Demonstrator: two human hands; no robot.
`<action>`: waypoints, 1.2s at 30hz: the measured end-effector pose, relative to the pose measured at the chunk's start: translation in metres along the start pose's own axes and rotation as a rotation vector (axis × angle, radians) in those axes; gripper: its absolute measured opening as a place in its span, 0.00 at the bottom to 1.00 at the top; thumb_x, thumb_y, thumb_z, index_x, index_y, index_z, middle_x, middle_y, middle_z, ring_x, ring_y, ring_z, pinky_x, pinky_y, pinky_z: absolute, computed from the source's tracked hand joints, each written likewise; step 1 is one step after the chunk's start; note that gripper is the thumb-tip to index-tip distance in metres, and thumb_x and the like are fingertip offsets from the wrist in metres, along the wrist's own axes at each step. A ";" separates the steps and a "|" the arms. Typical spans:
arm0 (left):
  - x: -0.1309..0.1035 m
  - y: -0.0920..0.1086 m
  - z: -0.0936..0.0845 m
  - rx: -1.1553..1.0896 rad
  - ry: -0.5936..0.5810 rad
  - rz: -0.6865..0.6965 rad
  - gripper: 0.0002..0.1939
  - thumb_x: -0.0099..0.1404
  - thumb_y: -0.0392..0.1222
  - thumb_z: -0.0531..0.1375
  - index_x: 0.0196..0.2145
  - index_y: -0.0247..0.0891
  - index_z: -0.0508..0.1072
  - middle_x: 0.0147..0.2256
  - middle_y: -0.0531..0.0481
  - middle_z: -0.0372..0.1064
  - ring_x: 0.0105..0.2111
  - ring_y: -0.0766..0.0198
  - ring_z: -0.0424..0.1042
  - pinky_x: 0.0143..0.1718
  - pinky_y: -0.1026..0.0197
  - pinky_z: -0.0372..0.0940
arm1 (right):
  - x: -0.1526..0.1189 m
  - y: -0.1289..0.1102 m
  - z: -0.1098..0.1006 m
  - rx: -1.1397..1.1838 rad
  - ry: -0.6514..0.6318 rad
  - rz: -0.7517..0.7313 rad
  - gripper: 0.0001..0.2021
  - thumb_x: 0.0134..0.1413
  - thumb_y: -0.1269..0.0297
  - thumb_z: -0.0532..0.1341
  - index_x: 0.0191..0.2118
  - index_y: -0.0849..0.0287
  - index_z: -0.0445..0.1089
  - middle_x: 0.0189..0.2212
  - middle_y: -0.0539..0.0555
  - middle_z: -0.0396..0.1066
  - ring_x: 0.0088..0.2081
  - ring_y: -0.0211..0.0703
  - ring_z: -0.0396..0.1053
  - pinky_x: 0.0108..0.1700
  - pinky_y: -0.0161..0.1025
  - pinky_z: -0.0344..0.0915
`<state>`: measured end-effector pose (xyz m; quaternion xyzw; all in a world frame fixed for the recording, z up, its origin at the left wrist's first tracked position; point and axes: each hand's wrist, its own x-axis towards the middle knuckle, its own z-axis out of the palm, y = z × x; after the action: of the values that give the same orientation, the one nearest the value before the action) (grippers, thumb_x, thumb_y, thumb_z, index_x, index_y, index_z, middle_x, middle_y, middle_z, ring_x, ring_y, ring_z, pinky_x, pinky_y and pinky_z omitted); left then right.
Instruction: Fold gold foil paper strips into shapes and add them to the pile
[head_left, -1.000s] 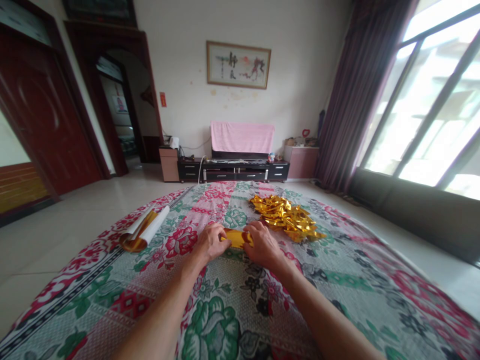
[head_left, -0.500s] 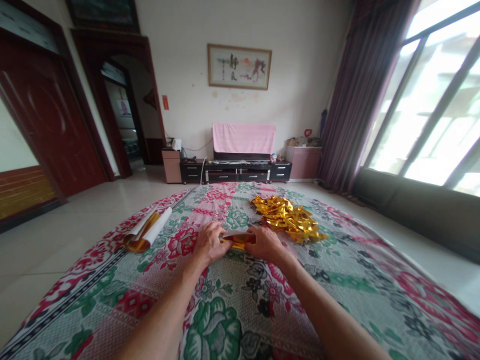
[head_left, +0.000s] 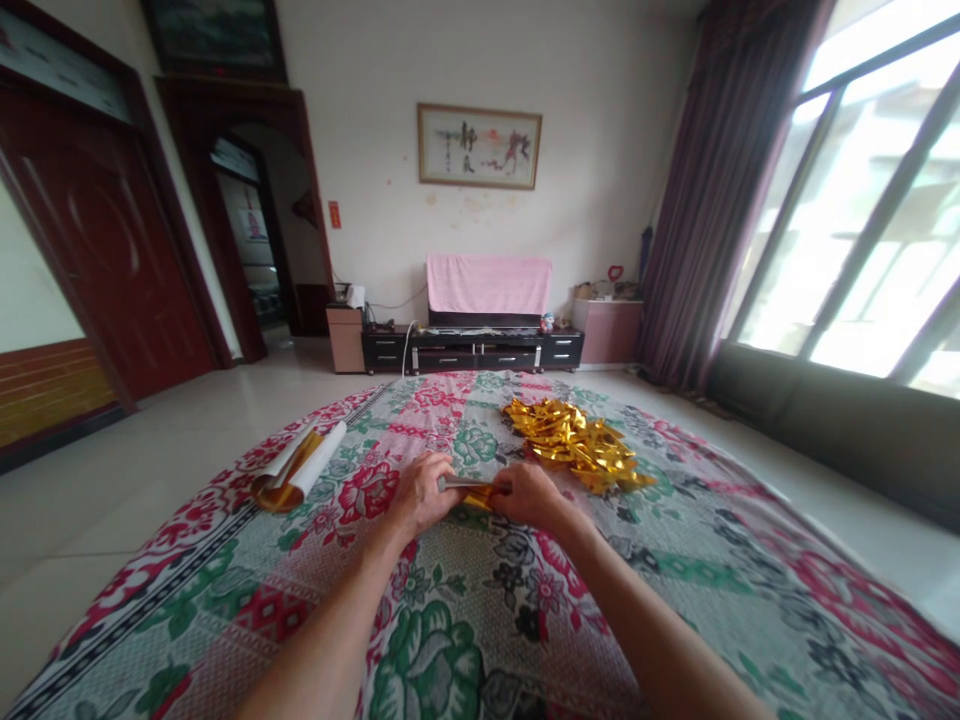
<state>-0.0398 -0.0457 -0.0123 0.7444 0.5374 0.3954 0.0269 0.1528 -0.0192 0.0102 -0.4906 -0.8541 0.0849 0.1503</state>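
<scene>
Between my two hands is a sheet of gold foil paper [head_left: 475,494], folded over so a pale strip of its back shows along the top. My left hand [head_left: 426,492] grips its left end, fingers curled and thumb pressed in. At the other end my right hand [head_left: 528,494] pinches the paper, its fingertips partly hidden. Beyond my right hand lies a heap of folded gold foil pieces [head_left: 574,440]. Off to the left rests a loose roll of gold paper [head_left: 304,468] with white backing, curled open at its near end.
A round table wears a flowered cloth [head_left: 427,650] in red, green and grey. Past its far edge stand a low black cabinet [head_left: 480,355] and a screen under a pink cloth [head_left: 489,284]. A curtain [head_left: 679,220] and a window are on the right, doors on the left.
The gold paper has gone from standing partly open to folded flatter, with its pale back now a narrow strip. My fingers have closed in on it. The view has tilted slightly upward.
</scene>
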 end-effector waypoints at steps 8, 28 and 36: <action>0.008 0.011 0.001 -0.577 0.105 -0.284 0.12 0.51 0.45 0.61 0.33 0.36 0.70 0.25 0.53 0.70 0.25 0.67 0.69 0.28 0.66 0.63 | -0.002 -0.013 -0.009 0.303 0.036 0.084 0.08 0.40 0.62 0.59 0.22 0.62 0.71 0.15 0.46 0.61 0.20 0.31 0.53 0.23 0.30 0.47; 0.011 0.025 0.001 -1.061 0.160 -0.580 0.19 0.45 0.47 0.65 0.34 0.33 0.75 0.24 0.53 0.70 0.21 0.71 0.65 0.25 0.68 0.58 | -0.004 -0.032 0.007 0.663 0.101 0.076 0.08 0.40 0.63 0.58 0.29 0.61 0.66 0.22 0.46 0.64 0.24 0.33 0.60 0.25 0.29 0.55; 0.014 0.032 0.000 -1.010 0.149 -0.549 0.15 0.45 0.45 0.65 0.30 0.33 0.75 0.20 0.55 0.67 0.19 0.72 0.62 0.22 0.69 0.55 | 0.000 -0.033 0.001 0.982 0.200 0.069 0.15 0.42 0.64 0.57 0.39 0.61 0.68 0.28 0.50 0.70 0.28 0.38 0.67 0.29 0.31 0.63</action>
<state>-0.0128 -0.0478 0.0102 0.4427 0.4560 0.6328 0.4424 0.1256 -0.0359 0.0193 -0.3955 -0.6782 0.4341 0.4417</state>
